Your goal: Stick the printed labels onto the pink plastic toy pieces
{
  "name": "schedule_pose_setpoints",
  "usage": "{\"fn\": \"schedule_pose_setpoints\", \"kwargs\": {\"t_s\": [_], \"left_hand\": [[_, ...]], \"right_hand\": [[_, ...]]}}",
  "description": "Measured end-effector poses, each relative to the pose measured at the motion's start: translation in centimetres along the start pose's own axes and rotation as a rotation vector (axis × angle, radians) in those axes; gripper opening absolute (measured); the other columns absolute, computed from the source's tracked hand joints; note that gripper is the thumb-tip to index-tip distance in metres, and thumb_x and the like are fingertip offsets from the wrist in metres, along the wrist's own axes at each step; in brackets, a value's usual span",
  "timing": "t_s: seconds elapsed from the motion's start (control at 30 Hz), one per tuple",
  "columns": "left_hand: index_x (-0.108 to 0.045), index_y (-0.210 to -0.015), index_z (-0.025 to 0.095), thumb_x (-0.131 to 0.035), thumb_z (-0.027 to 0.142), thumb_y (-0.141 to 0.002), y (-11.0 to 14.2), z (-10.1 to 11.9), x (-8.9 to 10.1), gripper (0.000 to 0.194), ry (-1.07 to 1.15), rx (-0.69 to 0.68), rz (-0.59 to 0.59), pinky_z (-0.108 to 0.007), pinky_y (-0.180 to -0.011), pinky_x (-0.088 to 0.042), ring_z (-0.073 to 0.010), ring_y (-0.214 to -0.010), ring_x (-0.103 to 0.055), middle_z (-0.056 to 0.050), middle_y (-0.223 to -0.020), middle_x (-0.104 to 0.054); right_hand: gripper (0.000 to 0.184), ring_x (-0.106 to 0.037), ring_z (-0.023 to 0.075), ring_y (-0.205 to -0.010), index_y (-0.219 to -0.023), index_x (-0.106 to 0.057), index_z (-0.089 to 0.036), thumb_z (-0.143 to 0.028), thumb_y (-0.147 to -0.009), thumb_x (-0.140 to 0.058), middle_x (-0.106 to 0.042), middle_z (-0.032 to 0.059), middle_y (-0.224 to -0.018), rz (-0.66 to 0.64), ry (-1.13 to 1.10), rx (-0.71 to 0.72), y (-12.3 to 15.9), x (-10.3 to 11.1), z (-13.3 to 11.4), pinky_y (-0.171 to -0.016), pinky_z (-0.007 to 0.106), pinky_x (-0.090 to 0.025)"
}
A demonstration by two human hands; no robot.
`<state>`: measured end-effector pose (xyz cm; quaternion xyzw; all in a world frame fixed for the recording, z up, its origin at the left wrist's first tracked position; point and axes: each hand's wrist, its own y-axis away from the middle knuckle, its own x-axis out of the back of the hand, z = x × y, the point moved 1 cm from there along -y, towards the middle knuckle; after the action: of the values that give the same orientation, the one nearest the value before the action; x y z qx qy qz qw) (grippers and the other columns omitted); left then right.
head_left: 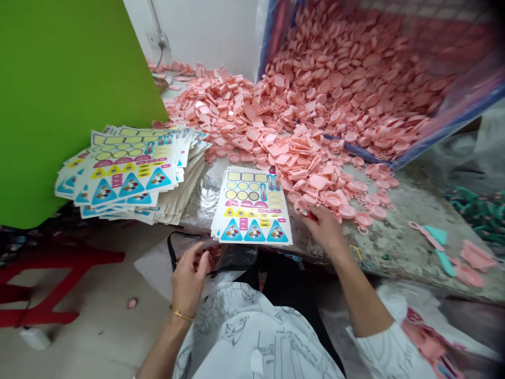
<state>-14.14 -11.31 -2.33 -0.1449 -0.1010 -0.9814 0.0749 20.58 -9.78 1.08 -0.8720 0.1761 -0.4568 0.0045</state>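
Note:
My right hand (323, 229) rests at the edge of a heap of pink plastic parts (307, 158), its fingers pinching a small red piece (308, 215). Just left of that hand lies a single sticker sheet (252, 206) with yellow, pink and blue shapes. A larger fanned stack of similar sticker sheets (130, 171) lies farther left. My left hand (189, 279) hangs curled below the table edge beside a black strap (171, 251). Its fingers partly hide a small dark red object (213, 258), and I cannot tell whether it is held.
Round pink pieces fill a mesh-sided bin (355, 68) at the back right. A green board (67, 100) stands at the left, and a red stool (47, 284) sits on the floor. Teal and pink parts (445, 242) lie on the worn worktop at the right.

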Motion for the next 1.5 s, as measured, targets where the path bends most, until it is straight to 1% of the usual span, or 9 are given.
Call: {"fn": "schedule_pose_setpoints", "kwargs": {"t_s": [0.17,0.23,0.3,0.43,0.53,0.8,1.03,1.2,1.5], "left_hand": [[-0.072,-0.113,0.025,-0.083,0.008,-0.059,2.3,8.0,-4.2,0.057,0.353,-0.236,-0.405,-0.035,-0.119,-0.027,-0.0276,-0.134,-0.048,-0.01,-0.133,-0.062],[-0.073,-0.112,0.026,-0.083,0.007,-0.06,2.7,8.9,-5.6,0.057,0.375,-0.234,-0.545,-0.035,-0.115,-0.033,-0.0273,-0.127,-0.055,-0.009,-0.129,-0.065],[-0.075,-0.11,0.027,-0.082,0.012,-0.064,2.9,8.4,-6.6,0.049,0.315,-0.2,-0.588,-0.034,-0.109,-0.04,-0.0264,-0.114,-0.063,-0.007,-0.118,-0.071],[-0.077,-0.092,0.021,-0.079,0.032,-0.072,2.8,6.4,-7.4,0.023,0.334,0.03,-0.528,-0.036,-0.096,-0.051,-0.0242,-0.093,-0.068,-0.004,-0.092,-0.075],[-0.073,-0.092,0.014,-0.079,0.042,-0.071,2.7,5.9,-8.1,0.035,0.621,0.289,-0.495,-0.04,-0.088,-0.056,-0.0243,-0.083,-0.071,-0.008,-0.089,-0.074],[-0.068,-0.097,0.013,-0.082,0.035,-0.07,1.4,6.8,-8.4,0.038,0.733,0.393,-0.626,-0.032,-0.077,-0.057,-0.0229,-0.082,-0.073,-0.01,-0.093,-0.074],[-0.06,-0.091,0.014,-0.075,0.027,-0.075,-3.3,7.5,-10.7,0.025,0.856,0.277,-0.342,-0.037,-0.091,-0.053,-0.0239,-0.097,-0.072,-0.013,-0.105,-0.072],[-0.057,-0.089,0.015,-0.067,0.018,-0.078,-5.3,7.0,-12.5,0.015,0.9,0.331,-0.244,-0.036,-0.093,-0.052,-0.0209,-0.097,-0.071,-0.01,-0.1,-0.071],[-0.057,-0.091,0.015,-0.058,0.015,-0.083,-5.4,6.9,-12.6,0.008,0.892,0.385,-0.233,-0.035,-0.091,-0.054,-0.0196,-0.094,-0.072,-0.01,-0.101,-0.072]], "right_hand": [[0.034,-0.056,0.0157,-0.065,-0.073,-0.071,-0.02,-0.053,-0.079,-0.065,-0.064,-0.0001,-0.07,-0.677,-0.474,0.07,1.7,2.2,-6.2,-0.058,0.025,-0.042],[0.034,-0.052,0.0131,-0.058,-0.069,-0.07,-0.019,-0.053,-0.075,-0.069,-0.059,-0.0024,-0.061,-0.921,-0.599,0.055,2.5,2.2,-8.2,-0.052,0.023,-0.039],[0.035,-0.051,0.012,-0.057,-0.071,-0.069,-0.019,-0.054,-0.075,-0.069,-0.059,-0.0027,-0.06,-1.002,-0.686,0.012,3.0,1.6,-9.0,-0.053,0.022,-0.039],[0.039,-0.06,0.0161,-0.076,-0.086,-0.071,-0.019,-0.057,-0.078,-0.064,-0.068,0.0015,-0.081,-0.567,-0.842,-0.109,3.2,-1.0,-8.5,-0.069,0.027,-0.048],[0.04,-0.063,0.0185,-0.087,-0.096,-0.07,-0.022,-0.056,-0.075,-0.067,-0.07,0.0024,-0.093,-0.325,-0.927,-0.189,3.7,-3.2,-8.1,-0.078,0.031,-0.05],[0.039,-0.064,0.0197,-0.083,-0.095,-0.068,-0.021,-0.055,-0.078,-0.065,-0.072,0.004,-0.094,-0.271,-0.858,-0.161,3.4,-4.8,-7.9,-0.076,0.032,-0.051],[0.028,-0.062,0.0229,-0.1,-0.107,-0.067,-0.021,-0.033,-0.095,-0.046,-0.069,0.0081,-0.109,0.072,-0.066,0.017,-3.1,-4.9,-6.5,-0.085,0.033,-0.044],[0.026,-0.062,0.0225,-0.094,-0.105,-0.069,-0.022,-0.027,-0.097,-0.046,-0.07,0.0083,-0.103,0.016,0.237,0.093,-5.0,-7.3,-7.0,-0.077,0.031,-0.041],[0.027,-0.061,0.0212,-0.094,-0.11,-0.068,-0.022,-0.028,-0.099,-0.044,-0.068,0.0087,-0.104,0.005,0.268,0.077,-4.6,-8.6,-6.4,-0.076,0.03,-0.04]]}}
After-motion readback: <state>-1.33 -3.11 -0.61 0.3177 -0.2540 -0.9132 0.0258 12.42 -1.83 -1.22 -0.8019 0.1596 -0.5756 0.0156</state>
